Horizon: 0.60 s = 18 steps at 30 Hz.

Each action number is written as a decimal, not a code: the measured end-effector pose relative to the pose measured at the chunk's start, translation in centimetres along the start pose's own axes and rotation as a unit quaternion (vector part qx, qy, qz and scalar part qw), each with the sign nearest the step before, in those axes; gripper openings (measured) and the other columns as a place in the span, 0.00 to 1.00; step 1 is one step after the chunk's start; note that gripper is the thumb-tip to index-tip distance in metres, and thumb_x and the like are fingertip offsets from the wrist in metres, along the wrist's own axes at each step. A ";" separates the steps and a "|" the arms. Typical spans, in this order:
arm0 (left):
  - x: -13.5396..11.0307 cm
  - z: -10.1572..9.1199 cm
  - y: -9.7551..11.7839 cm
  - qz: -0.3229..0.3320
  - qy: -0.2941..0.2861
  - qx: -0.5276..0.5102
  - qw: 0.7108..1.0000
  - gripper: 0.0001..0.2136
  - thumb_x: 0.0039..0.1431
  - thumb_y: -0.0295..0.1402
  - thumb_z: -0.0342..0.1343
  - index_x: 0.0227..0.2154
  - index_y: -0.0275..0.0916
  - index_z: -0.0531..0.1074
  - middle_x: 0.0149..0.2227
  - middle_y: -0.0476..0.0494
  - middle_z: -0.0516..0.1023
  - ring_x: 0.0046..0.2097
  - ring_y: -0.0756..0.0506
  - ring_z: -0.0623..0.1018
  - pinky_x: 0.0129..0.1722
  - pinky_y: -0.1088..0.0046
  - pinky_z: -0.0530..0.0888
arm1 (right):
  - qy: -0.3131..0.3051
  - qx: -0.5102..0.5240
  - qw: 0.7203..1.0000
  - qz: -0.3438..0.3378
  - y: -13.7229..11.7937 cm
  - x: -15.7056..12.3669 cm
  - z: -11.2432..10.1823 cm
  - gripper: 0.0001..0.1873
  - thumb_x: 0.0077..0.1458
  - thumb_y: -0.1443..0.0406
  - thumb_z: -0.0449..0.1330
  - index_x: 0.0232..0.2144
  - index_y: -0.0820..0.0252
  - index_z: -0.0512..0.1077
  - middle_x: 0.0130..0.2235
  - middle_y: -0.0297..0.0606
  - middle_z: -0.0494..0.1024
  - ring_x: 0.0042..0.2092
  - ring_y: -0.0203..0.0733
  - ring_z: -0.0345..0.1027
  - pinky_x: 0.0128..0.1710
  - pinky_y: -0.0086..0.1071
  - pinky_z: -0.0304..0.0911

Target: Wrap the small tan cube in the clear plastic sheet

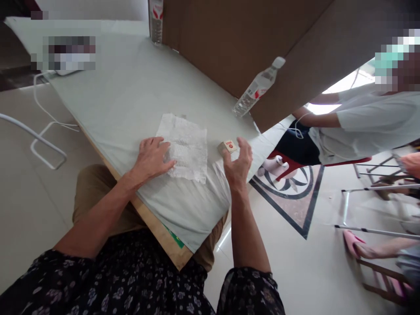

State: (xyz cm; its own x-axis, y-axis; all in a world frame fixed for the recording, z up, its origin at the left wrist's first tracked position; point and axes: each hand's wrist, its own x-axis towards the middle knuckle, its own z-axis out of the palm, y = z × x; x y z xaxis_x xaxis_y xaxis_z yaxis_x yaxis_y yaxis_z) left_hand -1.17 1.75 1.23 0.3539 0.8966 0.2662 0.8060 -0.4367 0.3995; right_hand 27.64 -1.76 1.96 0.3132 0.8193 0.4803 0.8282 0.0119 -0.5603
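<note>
A thin white crinkled sheet (190,151) lies spread on the cloth-covered table in front of me. My left hand (152,157) rests at its left edge, fingers apart, with the thumb over the sheet. Just right of the sheet sits a small pale box (229,145) with red print on top. My right hand (238,164) is at the near side of this box, thumb and fingers spread. The thumb overlaps the box's lower left part; whether it touches I cannot tell.
A large brown cardboard panel (223,48) stands behind, with a clear water bottle (257,89) before it and another bottle (156,22) at its left end. The table's corner (180,262) points toward me. A person in a white shirt (367,127) sits at the right.
</note>
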 end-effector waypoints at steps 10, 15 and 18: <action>1.8 0.7 -2.4 0.082 -0.137 -0.027 0.987 0.39 0.55 0.49 0.66 0.67 0.39 0.64 0.72 0.30 0.64 0.74 0.28 0.61 0.73 0.47 0.57 | -0.314 -0.007 0.939 -0.143 -3.7 -2.0 4.5 0.34 0.62 0.51 0.64 0.66 0.56 0.68 0.72 0.50 0.66 0.74 0.57 0.56 0.73 0.55 0.51; 1.3 0.3 -3.3 0.080 -0.157 -0.046 0.983 0.46 0.52 0.53 0.67 0.71 0.39 0.60 0.74 0.30 0.61 0.76 0.28 0.57 0.74 0.47 0.53 | -0.235 0.014 0.964 -0.126 -1.1 -3.4 1.9 0.23 0.62 0.52 0.64 0.55 0.56 0.76 0.64 0.51 0.76 0.67 0.58 0.67 0.68 0.58 0.57; 1.1 0.2 -3.3 0.082 -0.150 -0.059 0.983 0.47 0.52 0.53 0.68 0.71 0.39 0.60 0.74 0.30 0.60 0.76 0.28 0.57 0.74 0.46 0.52 | -0.094 0.009 0.992 -0.081 0.2 -2.9 0.5 0.12 0.63 0.56 0.59 0.43 0.52 0.78 0.55 0.46 0.81 0.60 0.56 0.73 0.64 0.60 0.60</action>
State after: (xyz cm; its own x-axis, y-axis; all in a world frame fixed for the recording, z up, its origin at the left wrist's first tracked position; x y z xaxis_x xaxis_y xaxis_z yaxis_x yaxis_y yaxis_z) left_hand -3.32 4.17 0.00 0.6137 0.7863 0.0719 0.6715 -0.5676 0.4764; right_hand 26.70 -3.86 0.15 0.0831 0.8980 0.4321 0.8521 0.1608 -0.4981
